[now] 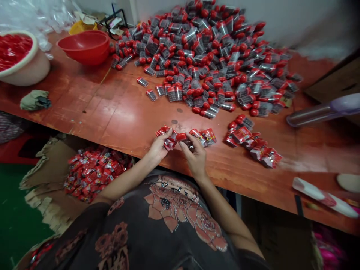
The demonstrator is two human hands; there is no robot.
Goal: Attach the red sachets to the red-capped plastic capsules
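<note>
At the table's near edge my left hand (158, 149) is closed on a small shiny red printed packet (169, 144). My right hand (197, 157) pinches a small clear tube with a red cap (180, 137), its cap side turned toward the packet. Whether the tube touches the packet or goes into it, I cannot tell. Just beyond my right fingers lie a few red printed packets (208, 135) on the table. Farther right is a loose row of red packets (254, 145), with a red-capped tube (244, 120) at its far end.
A big heap of red-capped tubes (197, 56) covers the back. Left stand a red bowl (84, 45) and a white tub (26, 73) of red pieces, near a crumpled cloth (35, 100). Below, a cardboard box (50, 168) holds red packets. A clear cylinder (312, 112) lies right.
</note>
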